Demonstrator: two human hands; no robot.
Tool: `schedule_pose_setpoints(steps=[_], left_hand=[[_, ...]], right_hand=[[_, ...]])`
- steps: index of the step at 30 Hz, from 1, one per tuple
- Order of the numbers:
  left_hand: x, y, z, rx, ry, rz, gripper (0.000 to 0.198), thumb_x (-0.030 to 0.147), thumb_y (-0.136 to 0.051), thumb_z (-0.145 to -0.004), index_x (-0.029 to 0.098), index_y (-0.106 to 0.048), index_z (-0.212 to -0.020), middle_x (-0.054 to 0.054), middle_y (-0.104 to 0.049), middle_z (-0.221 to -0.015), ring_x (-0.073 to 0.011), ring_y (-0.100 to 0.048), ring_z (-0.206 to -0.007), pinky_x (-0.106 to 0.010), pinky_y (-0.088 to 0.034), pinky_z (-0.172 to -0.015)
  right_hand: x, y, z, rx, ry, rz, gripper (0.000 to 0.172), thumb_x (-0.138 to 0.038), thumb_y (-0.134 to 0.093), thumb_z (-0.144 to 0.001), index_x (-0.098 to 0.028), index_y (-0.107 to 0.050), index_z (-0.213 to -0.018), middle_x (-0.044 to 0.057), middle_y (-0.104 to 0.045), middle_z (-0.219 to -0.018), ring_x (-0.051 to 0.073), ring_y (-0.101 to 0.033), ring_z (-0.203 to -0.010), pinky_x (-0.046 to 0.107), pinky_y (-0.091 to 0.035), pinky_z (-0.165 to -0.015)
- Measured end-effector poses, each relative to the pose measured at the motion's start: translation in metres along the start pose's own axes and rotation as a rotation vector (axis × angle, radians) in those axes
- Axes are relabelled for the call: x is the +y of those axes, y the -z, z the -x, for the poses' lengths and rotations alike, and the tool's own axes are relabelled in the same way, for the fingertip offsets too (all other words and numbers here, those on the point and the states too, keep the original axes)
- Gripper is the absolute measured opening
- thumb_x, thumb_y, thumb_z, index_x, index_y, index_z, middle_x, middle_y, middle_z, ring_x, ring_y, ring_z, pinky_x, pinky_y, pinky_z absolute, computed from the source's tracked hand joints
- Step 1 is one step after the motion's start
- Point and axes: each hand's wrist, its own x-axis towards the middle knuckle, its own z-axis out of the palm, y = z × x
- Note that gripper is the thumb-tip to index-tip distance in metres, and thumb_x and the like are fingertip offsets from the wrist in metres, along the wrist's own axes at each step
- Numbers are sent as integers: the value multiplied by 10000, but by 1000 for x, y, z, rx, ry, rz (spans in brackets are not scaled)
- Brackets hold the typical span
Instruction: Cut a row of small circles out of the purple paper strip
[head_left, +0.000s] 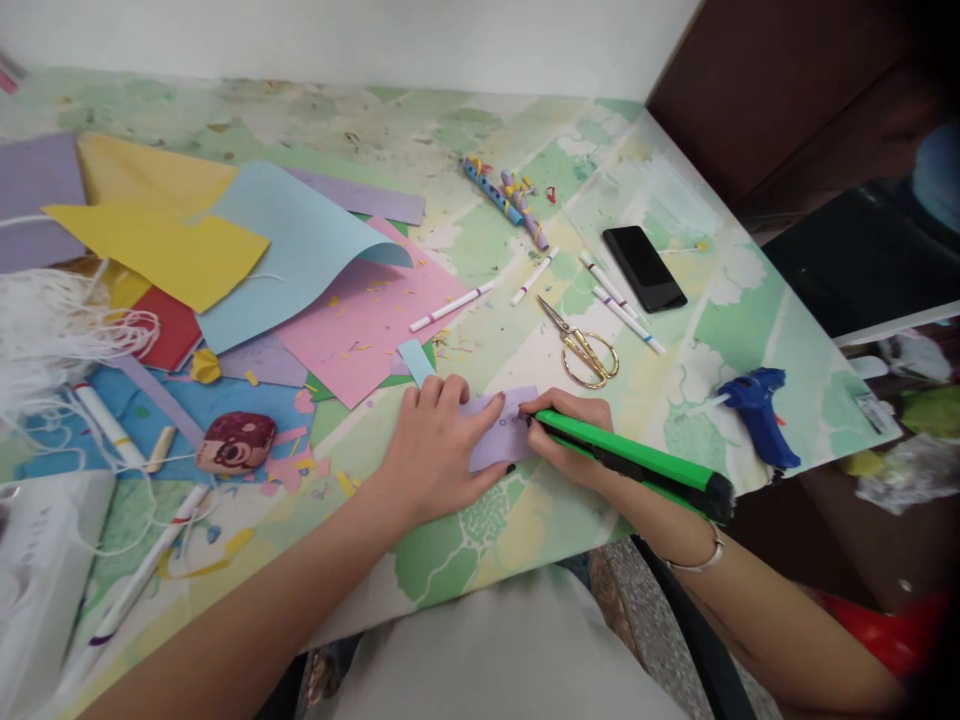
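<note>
Here in the room with me, one camera sits up on the person's head. It looks forward and down, quite near the bare left hand point(442, 440) and bare right hand point(568, 440) around the middle. It sees pale grey cloth point(495, 650) at the bottom, then the big table with a green-and-white flowery cover point(735, 330), and the plain white wall point(337, 40) at the top

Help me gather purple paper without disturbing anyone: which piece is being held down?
The small purple piece beneath the left hand, at the tip of the green tool; no hand touches the other purple sheets.
</note>
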Motion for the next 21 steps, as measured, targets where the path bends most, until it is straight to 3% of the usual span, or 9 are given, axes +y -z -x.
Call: schedule_pose_setpoints(steps=[7, 13, 21], left_hand=[[7, 3, 0, -10, 32, -60, 594, 616, -510, -791, 263, -525, -1268, -130, -460, -1003, -305, -413, -901, -427, -342, -757], [27, -1, 9, -16, 124, -141, 812, 727, -478, -754, 153, -481, -1328, -158, -493, -931, -327, -433, -841, -428, -351, -695], [33, -6, 13, -24, 124, -177, 757, 626, -460, -803, 108, -459, -1355, -161, -513, -935, -320, -465, -834, -429, -362, -682]], right_hand=[[0, 2, -1, 35, -19, -3, 155, -146, -599, -738, -219, -672, -854, -6, -700, -769, 138, -629, -660, 240, -494, -613], [0, 12, 1, 122, -64, -56, 200, -160, -581, -785, -218, -648, -964, 18, -683, -867, 159, -639, -763, 270, -507, -690], [15, 23, -13, -153, -17, -57, 170, -160, -629, -771, -204, -698, -921, 2, -714, -822, 132, -649, -704, 217, -490, -631]])
